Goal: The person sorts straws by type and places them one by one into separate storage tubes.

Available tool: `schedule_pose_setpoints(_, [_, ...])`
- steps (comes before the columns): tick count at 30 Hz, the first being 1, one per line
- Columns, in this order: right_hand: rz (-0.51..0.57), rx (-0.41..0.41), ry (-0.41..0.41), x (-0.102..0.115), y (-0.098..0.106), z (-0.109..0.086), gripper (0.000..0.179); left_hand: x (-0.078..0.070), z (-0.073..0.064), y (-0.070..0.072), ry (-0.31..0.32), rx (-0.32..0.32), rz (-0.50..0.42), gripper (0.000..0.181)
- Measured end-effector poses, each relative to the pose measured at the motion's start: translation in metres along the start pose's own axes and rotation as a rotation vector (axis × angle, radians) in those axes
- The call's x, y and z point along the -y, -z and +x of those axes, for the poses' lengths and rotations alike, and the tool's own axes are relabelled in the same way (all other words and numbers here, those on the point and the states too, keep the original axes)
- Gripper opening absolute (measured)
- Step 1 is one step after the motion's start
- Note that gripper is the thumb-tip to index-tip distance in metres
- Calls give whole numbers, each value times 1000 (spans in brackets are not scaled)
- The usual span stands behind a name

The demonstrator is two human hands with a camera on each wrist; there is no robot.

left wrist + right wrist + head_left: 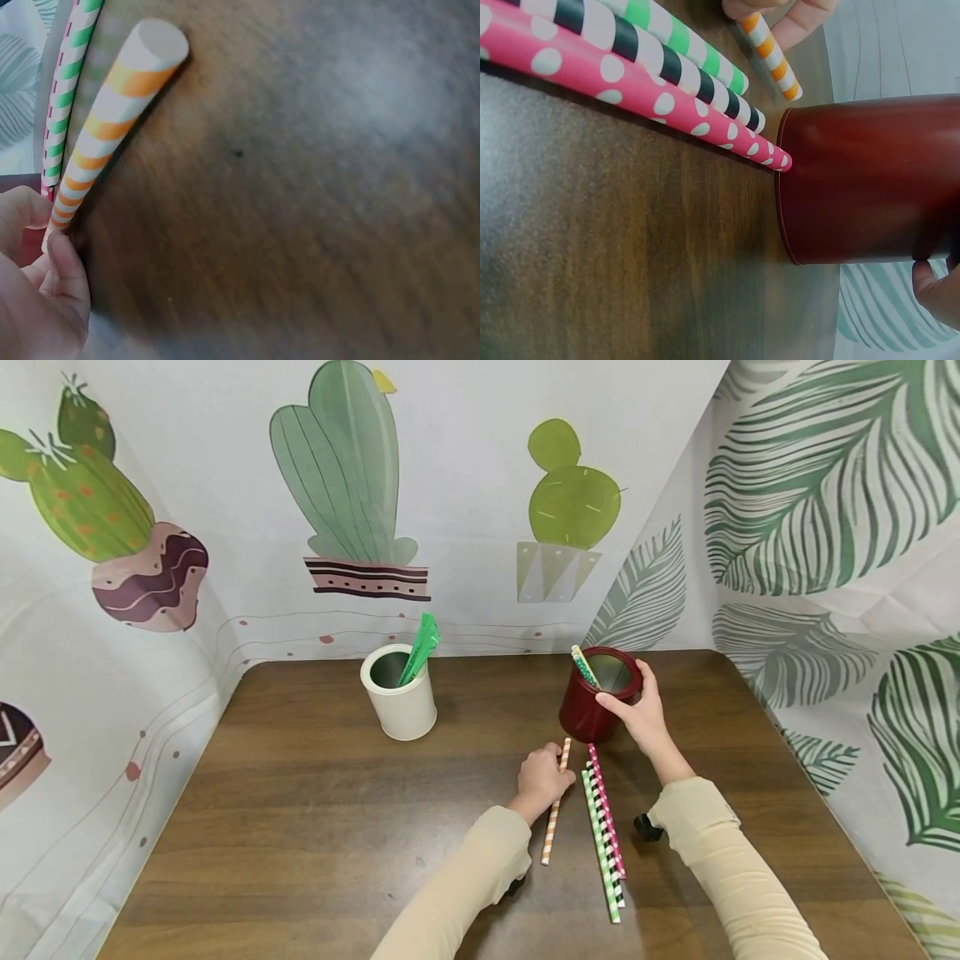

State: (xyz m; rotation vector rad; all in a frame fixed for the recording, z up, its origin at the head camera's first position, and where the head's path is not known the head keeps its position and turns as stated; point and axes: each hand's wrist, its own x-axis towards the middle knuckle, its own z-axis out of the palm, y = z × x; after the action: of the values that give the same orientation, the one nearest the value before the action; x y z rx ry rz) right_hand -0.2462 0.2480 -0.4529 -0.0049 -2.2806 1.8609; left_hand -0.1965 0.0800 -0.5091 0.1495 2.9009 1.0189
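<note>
In the head view my left hand (542, 779) pinches an orange-and-white striped paper straw (552, 822) by its upper half, low over the table. The left wrist view shows thumb and fingers around that straw (105, 127). My right hand (637, 706) grips the rim of a dark red cylindrical holder (587, 710), thumb at the front, fingers on the far right side. Inside the holder leans a pair of patterned straws (583, 665). Right of the left hand lie a green striped straw (602, 852), a black striped straw (679, 67) and a pink polka-dot straw (609, 818), side by side.
A cream cylindrical holder (405, 706) with green-wrapped items (422, 647) stands at the back left of the brown wooden table (300, 827). Behind the table's back edge hangs a cloth (465, 510) printed with cacti and leaves.
</note>
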Motion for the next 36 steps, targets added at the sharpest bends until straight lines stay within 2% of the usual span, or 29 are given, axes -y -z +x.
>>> schedule_pose_setpoints(6, [-11, -5, -13, 2, 0, -1, 84, 7, 5, -5, 23, -27, -128, 29])
schedule_pose_setpoints(11, [-28, 2, -14, 2, 0, -1, 84, 7, 11, -1, 45, -48, -271, 23])
schedule_pose_setpoints(17, [-54, 3, -27, 1, 1, 0, 86, 0, 17, 13, 75, -53, -357, 19])
schedule_pose_setpoints(24, [-15, 22, -7, 4, 1, -2, 85, -5, 25, 27, 124, -80, -446, 18])
schedule_pose_setpoints(29, [-8, 4, -21, 1, 1, 1, 85, -6, 30, 40, 113, -113, -533, 20])
schedule_pose_setpoints(36, [17, 6, -31, 15, -1, -5, 84, -7, 39, 57, 87, -110, -674, 19])
